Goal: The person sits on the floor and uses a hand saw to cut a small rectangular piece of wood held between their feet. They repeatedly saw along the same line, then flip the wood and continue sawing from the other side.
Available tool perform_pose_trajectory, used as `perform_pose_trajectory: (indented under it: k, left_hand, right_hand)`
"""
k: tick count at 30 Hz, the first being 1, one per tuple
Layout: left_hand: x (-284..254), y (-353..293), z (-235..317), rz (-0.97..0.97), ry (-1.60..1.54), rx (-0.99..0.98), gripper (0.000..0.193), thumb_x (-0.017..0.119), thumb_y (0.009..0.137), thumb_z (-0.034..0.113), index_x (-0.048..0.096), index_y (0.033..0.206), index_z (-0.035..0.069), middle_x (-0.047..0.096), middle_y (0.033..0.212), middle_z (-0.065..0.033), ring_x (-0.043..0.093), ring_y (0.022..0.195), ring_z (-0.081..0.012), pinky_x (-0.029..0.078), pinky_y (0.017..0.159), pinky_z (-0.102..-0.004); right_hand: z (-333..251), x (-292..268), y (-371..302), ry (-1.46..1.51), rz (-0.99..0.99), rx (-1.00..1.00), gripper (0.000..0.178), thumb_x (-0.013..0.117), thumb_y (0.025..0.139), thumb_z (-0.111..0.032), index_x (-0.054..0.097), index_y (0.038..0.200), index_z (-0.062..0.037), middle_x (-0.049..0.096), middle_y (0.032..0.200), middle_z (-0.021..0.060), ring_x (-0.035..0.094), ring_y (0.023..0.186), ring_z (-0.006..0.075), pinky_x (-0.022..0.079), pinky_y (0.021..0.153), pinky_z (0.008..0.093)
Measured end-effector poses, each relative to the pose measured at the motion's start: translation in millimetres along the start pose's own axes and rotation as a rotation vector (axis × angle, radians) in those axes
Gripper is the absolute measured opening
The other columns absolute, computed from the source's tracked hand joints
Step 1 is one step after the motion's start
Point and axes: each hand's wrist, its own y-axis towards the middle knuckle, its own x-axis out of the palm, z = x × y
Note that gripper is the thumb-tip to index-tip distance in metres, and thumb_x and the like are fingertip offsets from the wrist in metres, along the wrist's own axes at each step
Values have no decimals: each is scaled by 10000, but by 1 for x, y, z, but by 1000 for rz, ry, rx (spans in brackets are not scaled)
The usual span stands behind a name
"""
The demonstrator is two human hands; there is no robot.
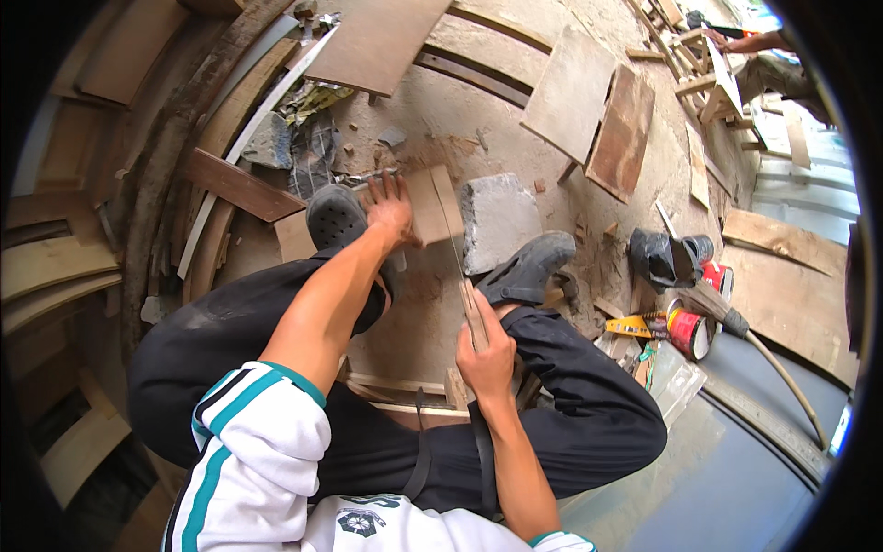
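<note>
While the right hand (487, 361) grips a saw (467, 293), the shirt (269, 451) (white) bears lettering (375, 501).

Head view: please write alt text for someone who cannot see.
From above, the left hand rests on a board while the right hand grips a wooden-handled tool, its thin blade across the board. A concrete block lies alongside.

The left hand (390, 210) hides part of the board (436, 204), the right hand (487, 357) part of the wooden handle (473, 311); a co-worker (771, 79) is cropped.
</note>
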Motion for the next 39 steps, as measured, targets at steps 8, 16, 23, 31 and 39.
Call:
perform_pose_trajectory:
  k: [8, 16, 23, 31, 39]
  left_hand:
    - [-6, 1, -1, -5, 12, 21, 1625, 940, 488, 627, -60, 1602, -4, -144, 1650, -302, -58, 1481, -605, 164, 1140, -757]
    - [-6, -2, -4, 8, 31, 82, 1591, 938, 513, 614, -44, 1602, -5, -119, 1669, -261, -39, 1482, -607, 167, 1147, -752]
    - [-5, -4, -6, -9, 5, 38, 1571, 942, 521, 594, -27, 1608, 4, -94, 1680, -240, -47, 1488, -595, 158, 1148, -753]
    - [0, 2, 6, -10, -35, 67, 1593, 946, 507, 598, -47, 1614, 25, -112, 1691, -196, -91, 1495, -577, 116, 1151, -760]
    - [5, -2, -5, 34, -29, 59, 1613, 939, 492, 628, -58, 1617, 42, -108, 1695, -184, -99, 1497, -570, 109, 1159, -754]
  right_hand:
    - [8, -3, 41, -44, -61, -35, 524, 633, 876, -49, 572, 1396, -40, 688, 1165, 263, 684, 1022, 422, 569, 834, 410]
    - [14, -13, 19, 28, -15, -83, 503, 626, 865, -11, 593, 1366, -17, 687, 1229, 236, 673, 1139, 379, 542, 931, 365]
    - [8, -11, 32, 33, -59, -28, 482, 612, 883, -23, 598, 1365, -20, 683, 1221, 253, 672, 1157, 363, 532, 940, 360]
    - [50, 20, 61, 23, -36, -16, 503, 613, 874, -17, 584, 1376, 9, 692, 1229, 239, 692, 1126, 348, 512, 959, 349]
    - [-12, -25, 0, -45, -28, -19, 508, 644, 876, -81, 587, 1378, -21, 685, 1191, 268, 669, 1116, 417, 532, 921, 406]
